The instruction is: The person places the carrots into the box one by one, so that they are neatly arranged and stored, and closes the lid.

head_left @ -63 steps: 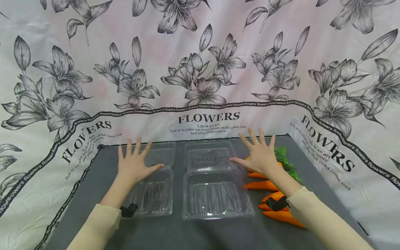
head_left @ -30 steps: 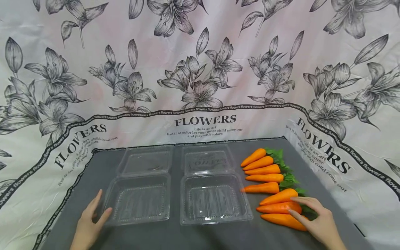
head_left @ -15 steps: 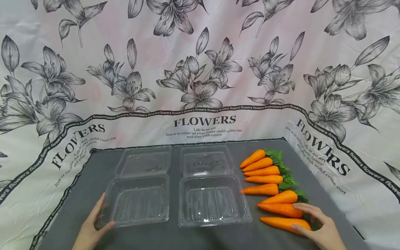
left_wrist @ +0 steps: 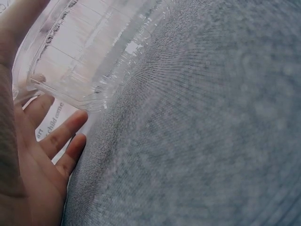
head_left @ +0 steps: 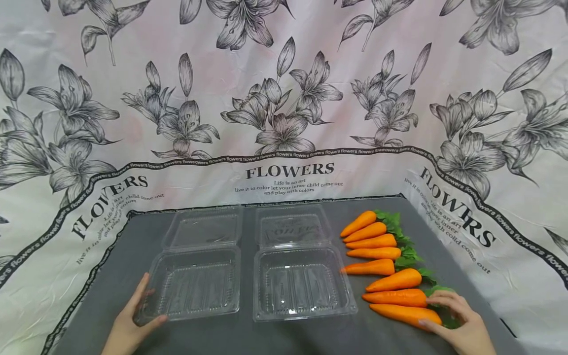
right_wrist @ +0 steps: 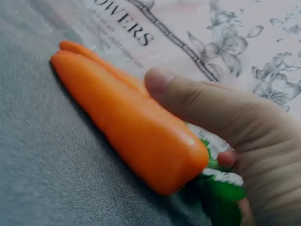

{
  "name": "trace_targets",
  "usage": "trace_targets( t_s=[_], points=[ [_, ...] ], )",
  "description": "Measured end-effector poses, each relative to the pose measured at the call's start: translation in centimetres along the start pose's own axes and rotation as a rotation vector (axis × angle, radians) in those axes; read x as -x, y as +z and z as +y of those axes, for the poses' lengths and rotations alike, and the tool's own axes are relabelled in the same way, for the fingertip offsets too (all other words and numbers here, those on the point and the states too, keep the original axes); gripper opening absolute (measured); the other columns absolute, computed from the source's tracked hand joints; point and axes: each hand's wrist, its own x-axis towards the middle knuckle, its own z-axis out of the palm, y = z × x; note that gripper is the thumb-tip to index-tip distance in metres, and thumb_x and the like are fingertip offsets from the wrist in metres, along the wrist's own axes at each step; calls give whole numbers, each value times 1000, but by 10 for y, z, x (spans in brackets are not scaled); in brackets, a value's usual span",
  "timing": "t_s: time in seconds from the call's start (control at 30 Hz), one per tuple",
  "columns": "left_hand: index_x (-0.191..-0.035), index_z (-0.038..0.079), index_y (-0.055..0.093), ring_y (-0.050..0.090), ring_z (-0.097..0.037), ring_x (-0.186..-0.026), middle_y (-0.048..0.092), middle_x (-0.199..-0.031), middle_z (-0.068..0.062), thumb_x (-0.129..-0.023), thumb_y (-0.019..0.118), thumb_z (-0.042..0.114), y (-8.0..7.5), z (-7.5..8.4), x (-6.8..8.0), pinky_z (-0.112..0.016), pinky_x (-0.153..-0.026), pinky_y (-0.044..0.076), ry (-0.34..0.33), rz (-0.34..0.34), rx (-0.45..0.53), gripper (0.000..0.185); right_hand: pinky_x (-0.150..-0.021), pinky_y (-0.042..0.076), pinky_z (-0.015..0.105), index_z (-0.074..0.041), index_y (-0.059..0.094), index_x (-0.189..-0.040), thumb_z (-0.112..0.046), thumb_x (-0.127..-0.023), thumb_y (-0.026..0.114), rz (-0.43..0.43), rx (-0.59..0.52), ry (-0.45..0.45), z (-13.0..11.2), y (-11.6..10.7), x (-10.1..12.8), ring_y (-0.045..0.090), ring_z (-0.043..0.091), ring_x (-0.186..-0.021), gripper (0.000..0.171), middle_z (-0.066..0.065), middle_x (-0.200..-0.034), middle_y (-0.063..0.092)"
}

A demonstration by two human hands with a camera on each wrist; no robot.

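My right hand (head_left: 461, 320) is at the leafy end of the nearest orange carrot (head_left: 404, 314); in the right wrist view the thumb (right_wrist: 188, 96) lies on the carrot (right_wrist: 127, 127) and a fingertip shows behind by the green leaves (right_wrist: 221, 188). The other fingers are mostly hidden. My left hand (head_left: 128, 323) spreads around the near left corner of a clear plastic container (head_left: 195, 283), index finger along its side and thumb at its front. In the left wrist view the fingers (left_wrist: 63, 129) of that hand are extended, right at the container wall (left_wrist: 75, 96).
A second clear container (head_left: 303, 315) with its lid (head_left: 293, 227) folded back stands in the middle. Several more carrots (head_left: 372, 253) lie in a column at the right. The grey table (head_left: 213, 337) meets a flower-printed cloth (head_left: 293, 182) at the back.
Both hands came down from over the table's far part. The left reached the left container's corner; the right reached the near carrots, and the nearest carrot shifted slightly.
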Motion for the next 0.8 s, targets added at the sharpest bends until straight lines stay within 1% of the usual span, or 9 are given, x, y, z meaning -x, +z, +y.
trace_targets(
  t_s=[0.03, 0.17, 0.23, 0.3, 0.37, 0.43, 0.53, 0.63, 0.8],
  points=[
    [-173, 23, 10, 37, 18, -118, 47, -156, -32, -88, 88, 31, -1, 0, 0, -3, -85, 33, -11, -10, -6, 115, -74, 37, 14, -8, 78, -119, -11, -78, 96, 6, 15, 16, -2, 0, 3, 49, -5, -98, 44, -20, -119, 65],
    [-173, 23, 6, 55, -27, -129, 45, -157, -32, -90, 86, 35, -5, 1, -1, -18, -92, 45, -55, -45, -26, 116, -80, 42, 9, -16, 80, -123, -37, -79, 95, -78, 115, 173, -3, -2, 9, 50, -19, -99, 51, -20, -116, 72],
    [-173, 25, 2, 50, -46, -134, 42, -159, -33, -92, 85, 36, -6, 1, -1, -38, -102, 49, -71, -67, -3, 117, -81, 47, 15, -19, 78, -129, -48, -80, 93, -153, 155, 267, 0, -4, 7, 54, -18, -99, 59, -14, -120, 74],
    [-173, 27, -1, 47, -48, -135, 40, -160, -34, -92, 85, 36, -6, 2, 0, -58, -107, 45, -82, -76, 23, 118, -87, 54, 28, -18, 75, -136, -54, -82, 89, -245, 172, 349, 4, -7, 3, 62, -7, -104, 66, -2, -128, 74],
    [-172, 29, -3, 48, -26, -140, 35, -165, -31, -92, 85, 34, -7, 3, 0, -71, -104, 39, -75, -78, 47, 118, -92, 55, 44, -18, 71, -141, -57, -83, 87, -314, 174, 417, 8, -10, -1, 68, 9, -109, 72, 9, -136, 71],
    [-173, 31, 0, 46, 1, -136, 30, -171, -20, -91, 86, 32, -6, 2, 0, -53, -110, 45, -45, -55, 56, 118, -95, 53, 54, -16, 68, -145, -59, -83, 86, -355, 163, 478, 12, -14, -3, 69, 22, -114, 77, 13, -142, 68],
    [-173, 29, 8, 34, 29, -116, 28, -170, 20, -88, 89, 28, -3, 0, -1, -14, -100, 43, 24, -4, 45, 117, -95, 51, 57, -15, 66, -147, -62, -84, 84, -387, 175, 533, 15, -21, -5, 67, 29, -118, 81, 17, -146, 64],
    [-173, 28, 13, 38, 30, -112, 25, -155, 45, -86, 91, 28, 1, -2, -1, -2, -86, 32, 61, 30, 32, 117, -93, 51, 58, -13, 66, -147, -62, -85, 82, -410, 193, 551, 16, -26, -6, 66, 36, -120, 81, 21, -147, 62],
    [-173, 27, 14, 42, 25, -107, 50, -161, 2, -83, 93, 29, 1, -3, 0, -21, -88, 44, 43, 41, -21, 120, -92, 51, 61, -11, 67, -145, -61, -87, 82, -417, 191, 546, 14, -24, -8, 62, 47, -125, 78, 26, -147, 60]
  ],
)
